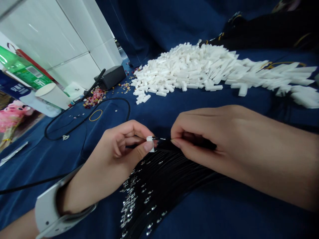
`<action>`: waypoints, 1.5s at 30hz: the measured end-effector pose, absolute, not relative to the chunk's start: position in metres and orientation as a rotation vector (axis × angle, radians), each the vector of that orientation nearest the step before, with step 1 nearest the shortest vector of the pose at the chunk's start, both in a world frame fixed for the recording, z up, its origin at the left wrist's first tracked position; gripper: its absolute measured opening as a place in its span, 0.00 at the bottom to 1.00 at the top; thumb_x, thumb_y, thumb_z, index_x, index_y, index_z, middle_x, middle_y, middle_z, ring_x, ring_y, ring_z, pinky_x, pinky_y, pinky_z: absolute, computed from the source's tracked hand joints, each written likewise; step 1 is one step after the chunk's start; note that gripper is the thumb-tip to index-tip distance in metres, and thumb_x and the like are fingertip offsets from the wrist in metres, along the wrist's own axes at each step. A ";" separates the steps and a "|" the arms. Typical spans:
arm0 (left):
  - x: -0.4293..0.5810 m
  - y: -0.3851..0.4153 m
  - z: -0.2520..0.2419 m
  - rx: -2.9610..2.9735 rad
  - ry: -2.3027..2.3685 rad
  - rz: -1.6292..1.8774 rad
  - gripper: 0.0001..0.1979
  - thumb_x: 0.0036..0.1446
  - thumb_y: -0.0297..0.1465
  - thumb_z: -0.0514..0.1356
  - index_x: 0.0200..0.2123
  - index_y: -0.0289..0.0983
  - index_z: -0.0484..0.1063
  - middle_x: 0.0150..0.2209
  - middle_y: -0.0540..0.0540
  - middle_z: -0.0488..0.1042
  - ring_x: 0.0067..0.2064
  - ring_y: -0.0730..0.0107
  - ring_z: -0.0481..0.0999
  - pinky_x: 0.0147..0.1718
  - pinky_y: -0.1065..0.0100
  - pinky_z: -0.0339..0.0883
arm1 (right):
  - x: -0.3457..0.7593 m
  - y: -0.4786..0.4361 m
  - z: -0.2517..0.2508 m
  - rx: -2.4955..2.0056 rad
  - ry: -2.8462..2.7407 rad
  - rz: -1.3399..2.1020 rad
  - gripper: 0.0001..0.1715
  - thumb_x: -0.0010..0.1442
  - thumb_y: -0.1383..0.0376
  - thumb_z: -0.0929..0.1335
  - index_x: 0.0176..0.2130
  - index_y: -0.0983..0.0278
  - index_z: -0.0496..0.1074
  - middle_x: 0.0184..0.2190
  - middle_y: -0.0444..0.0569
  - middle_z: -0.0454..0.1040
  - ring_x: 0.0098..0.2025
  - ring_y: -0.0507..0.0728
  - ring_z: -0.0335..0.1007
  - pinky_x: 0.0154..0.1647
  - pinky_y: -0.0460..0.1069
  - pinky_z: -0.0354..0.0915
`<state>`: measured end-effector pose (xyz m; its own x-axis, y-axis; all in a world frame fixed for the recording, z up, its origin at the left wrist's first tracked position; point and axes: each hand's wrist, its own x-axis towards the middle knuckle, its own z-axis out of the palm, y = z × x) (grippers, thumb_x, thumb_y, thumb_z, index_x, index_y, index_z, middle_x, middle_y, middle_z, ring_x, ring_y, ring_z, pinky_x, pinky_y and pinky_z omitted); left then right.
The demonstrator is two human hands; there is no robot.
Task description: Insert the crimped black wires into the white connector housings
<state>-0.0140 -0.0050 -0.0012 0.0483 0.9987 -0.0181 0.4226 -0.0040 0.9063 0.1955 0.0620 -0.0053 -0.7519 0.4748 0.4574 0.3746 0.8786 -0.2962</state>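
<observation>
Between the thumb and fingers of my left hand (124,146) is a small white plastic connector housing (150,143). My right hand (206,139) pinches a thin black wire (167,139) just behind its shiny metal terminal. The terminal points left and its tip is at the housing; whether it has entered cannot be made out. Below both hands lies a bundle of black wires (169,176), many ending in silver crimp terminals (128,205) that face left.
Behind the hands is a large heap of white connector housings (189,69). To the left are a looped black cable (46,127), a yellow rubber band (96,115), coloured beads (96,96), a dark box (113,77), a paper cup (53,94) and a green bottle (27,68). Blue cloth (224,212) covers the surface.
</observation>
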 end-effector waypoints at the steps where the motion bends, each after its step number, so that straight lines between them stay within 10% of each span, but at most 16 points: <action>1: -0.014 -0.006 -0.001 1.543 1.496 0.924 0.04 0.58 0.30 0.66 0.34 0.36 0.76 0.27 0.48 0.80 0.27 0.75 0.76 0.24 0.79 0.66 | 0.196 0.061 -0.006 -0.613 -2.514 0.259 0.13 0.64 0.67 0.61 0.31 0.64 0.72 0.26 0.41 0.71 0.22 0.45 0.58 0.23 0.45 0.49; 27: -0.011 -0.008 0.000 1.631 1.535 0.914 0.02 0.58 0.29 0.67 0.32 0.40 0.79 0.26 0.52 0.82 0.27 0.75 0.79 0.23 0.80 0.68 | 0.195 0.057 -0.026 -0.709 -2.496 0.566 0.12 0.66 0.65 0.60 0.32 0.63 0.66 0.26 0.41 0.69 0.22 0.45 0.62 0.23 0.44 0.54; 45: -0.010 -0.010 -0.003 1.620 1.551 0.940 0.03 0.60 0.29 0.67 0.33 0.42 0.79 0.28 0.53 0.83 0.29 0.74 0.80 0.24 0.80 0.70 | 0.196 0.058 -0.028 -0.414 -2.503 0.125 0.10 0.64 0.74 0.63 0.33 0.66 0.72 0.29 0.45 0.68 0.29 0.50 0.59 0.27 0.49 0.48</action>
<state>-0.0104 -0.0098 -0.0035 0.0219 0.9991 0.0375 0.4953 -0.0434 0.8677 0.1956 0.0577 -0.0277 -0.7760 0.3209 0.5430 0.2654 0.9471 -0.1804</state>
